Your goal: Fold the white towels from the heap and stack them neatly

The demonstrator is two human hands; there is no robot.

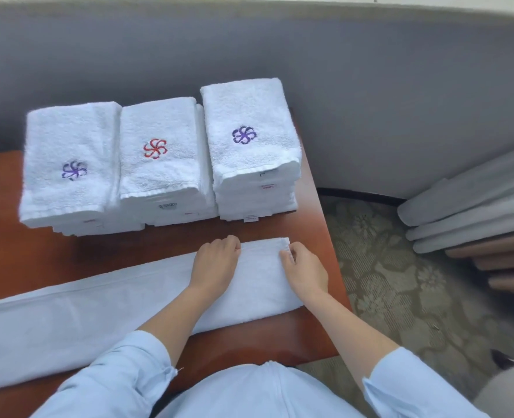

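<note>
A long white towel (pixel 104 309), folded lengthwise, lies across the brown table (pixel 14 254) from the left edge to near the right corner. My left hand (pixel 216 260) pinches the towel's far edge near its right end. My right hand (pixel 304 267) pinches the far right corner of the same towel. Behind it stand three stacks of folded white towels: the left stack (pixel 68 158) with a purple flower mark, the middle stack (pixel 162 152) with a red mark, and the taller right stack (pixel 249 128) with a purple mark.
A grey wall panel (pixel 279 49) rises straight behind the table. The table's right edge drops to patterned carpet (pixel 400 282). Grey and brown cushions or boards (pixel 476 212) lean at the far right.
</note>
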